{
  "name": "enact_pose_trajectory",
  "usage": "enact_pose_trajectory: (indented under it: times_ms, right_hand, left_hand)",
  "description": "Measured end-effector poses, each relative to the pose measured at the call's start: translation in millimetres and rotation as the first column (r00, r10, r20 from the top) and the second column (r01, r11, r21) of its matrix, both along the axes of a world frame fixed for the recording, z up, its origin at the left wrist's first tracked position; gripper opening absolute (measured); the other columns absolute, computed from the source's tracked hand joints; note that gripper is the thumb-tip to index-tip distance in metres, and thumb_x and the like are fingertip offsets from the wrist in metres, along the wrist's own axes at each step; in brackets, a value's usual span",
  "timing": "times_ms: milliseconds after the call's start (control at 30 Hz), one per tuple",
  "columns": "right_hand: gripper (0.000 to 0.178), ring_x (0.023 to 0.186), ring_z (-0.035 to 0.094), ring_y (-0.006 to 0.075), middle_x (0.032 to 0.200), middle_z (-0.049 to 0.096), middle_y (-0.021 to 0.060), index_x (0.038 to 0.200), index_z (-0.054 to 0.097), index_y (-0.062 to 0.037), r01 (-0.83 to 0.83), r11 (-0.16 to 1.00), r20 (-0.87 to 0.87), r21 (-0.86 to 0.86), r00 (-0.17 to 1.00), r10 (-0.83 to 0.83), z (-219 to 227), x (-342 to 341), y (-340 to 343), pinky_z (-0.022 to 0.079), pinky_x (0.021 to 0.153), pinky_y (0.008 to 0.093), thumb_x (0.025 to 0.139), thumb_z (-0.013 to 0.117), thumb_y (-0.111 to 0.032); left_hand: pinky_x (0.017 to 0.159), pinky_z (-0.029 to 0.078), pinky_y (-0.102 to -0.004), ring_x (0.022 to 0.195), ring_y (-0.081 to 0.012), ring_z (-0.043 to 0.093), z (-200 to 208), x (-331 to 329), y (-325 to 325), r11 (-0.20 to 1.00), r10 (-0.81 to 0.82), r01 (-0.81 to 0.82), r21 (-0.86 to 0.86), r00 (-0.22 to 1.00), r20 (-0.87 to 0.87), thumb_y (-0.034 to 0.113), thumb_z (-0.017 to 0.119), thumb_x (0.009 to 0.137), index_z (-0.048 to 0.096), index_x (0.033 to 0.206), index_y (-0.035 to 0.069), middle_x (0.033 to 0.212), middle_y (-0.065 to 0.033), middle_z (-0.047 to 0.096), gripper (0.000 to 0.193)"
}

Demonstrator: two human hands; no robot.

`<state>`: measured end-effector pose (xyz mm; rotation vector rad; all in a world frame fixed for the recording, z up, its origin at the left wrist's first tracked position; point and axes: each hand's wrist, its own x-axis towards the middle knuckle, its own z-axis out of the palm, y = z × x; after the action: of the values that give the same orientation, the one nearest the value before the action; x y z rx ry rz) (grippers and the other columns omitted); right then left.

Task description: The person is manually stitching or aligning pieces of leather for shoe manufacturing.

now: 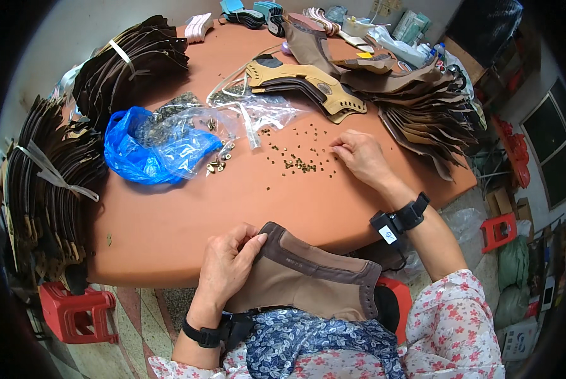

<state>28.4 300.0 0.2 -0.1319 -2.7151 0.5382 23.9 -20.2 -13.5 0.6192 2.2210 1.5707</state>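
The step in hand looks like picking small brass-coloured pieces (303, 167) off the bench (169, 221). The right hand (357, 155) reaches to the right edge of their scatter, fingertips drawn together; whether that grip has caught a piece, I cannot tell. The left hand (227, 268) pinches the left corner of a brown shoe upper (295, 275), which lies at the near edge, over the wearer's lap, a row of small holes (369, 297) toward its right end. The next move probably calls for separating one piece, bringing it near to the holes and lining it up while the left grip steadies the upper.
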Motion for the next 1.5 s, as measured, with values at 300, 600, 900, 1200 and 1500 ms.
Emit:
enact_pose_trajectory:
  times_ms: [300, 600, 900, 1200, 1500]
  right_hand:
    - [0.012, 0.079, 0.064, 0.0300, 0.085, 0.065, 0.0132, 0.090, 0.070, -0.0032, -0.073, 0.997, -0.010, 0.027, 0.997, 0.073, -2, -4, -3, 0.050, 0.070, 0.0374, 0.084, 0.066, -0.012]
    - [0.011, 0.077, 0.063, 0.0297, 0.087, 0.063, 0.0086, 0.091, 0.071, -0.0084, -0.190, 0.933, -0.013, 0.307, 0.979, 0.204, -3, -4, -4, 0.050, 0.068, 0.0409, 0.082, 0.066, -0.012]
    - [0.005, 0.071, 0.065, 0.0293, 0.078, 0.059, 0.0105, 0.075, 0.059, -0.0064, -0.255, 0.758, 0.044, 0.601, 0.957, 0.287, -9, -10, -7, 0.054, 0.060, 0.0368, 0.079, 0.055, -0.007]
    - [0.007, 0.071, 0.066, 0.0310, 0.080, 0.064, 0.0136, 0.079, 0.060, -0.0028, -0.150, 0.904, -0.034, 0.400, 0.984, 0.178, 1, -6, -17, 0.053, 0.059, 0.0379, 0.080, 0.058, -0.009]
    - [0.010, 0.076, 0.062, 0.0228, 0.081, 0.064, 0.0095, 0.086, 0.064, -0.0012, -0.254, 0.842, -0.005, -0.475, 0.958, 0.286, 19, 56, -104, 0.050, 0.071, 0.0339, 0.078, 0.062, -0.008]
  left_hand:
    - [0.053, 0.043, -0.0284, 0.054, -0.0110, 0.053, 3, 0, 0, 1.000, -0.004, 0.004, -0.007, 1.000, -0.002, 0.014, 0.064, 0.088, 0.068, 0.089, -0.003, 0.059, -0.0092, 0.059, 0.018]
    - [0.052, 0.042, -0.0282, 0.053, -0.0110, 0.052, 2, 0, 0, 1.000, 0.004, -0.004, -0.008, 1.000, -0.003, 0.015, 0.064, 0.088, 0.067, 0.087, -0.003, 0.057, -0.0094, 0.058, 0.018]
    - [0.056, 0.040, -0.0201, 0.064, -0.0029, 0.050, 1, 0, -2, 1.000, -0.019, 0.018, 0.009, 0.999, 0.033, 0.011, 0.063, 0.091, 0.066, 0.088, -0.004, 0.069, 0.0030, 0.060, 0.016]
    - [0.058, 0.046, -0.0291, 0.061, -0.0094, 0.055, -3, -3, 1, 0.995, -0.054, 0.047, 0.088, 0.996, 0.074, 0.015, 0.062, 0.089, 0.068, 0.095, -0.003, 0.066, -0.0089, 0.064, 0.019]
    - [0.059, 0.046, -0.0247, 0.067, -0.0051, 0.054, 0, -11, -2, 0.986, -0.126, 0.098, 0.135, 0.969, 0.214, 0.012, 0.061, 0.092, 0.068, 0.097, -0.004, 0.074, -0.0007, 0.065, 0.018]
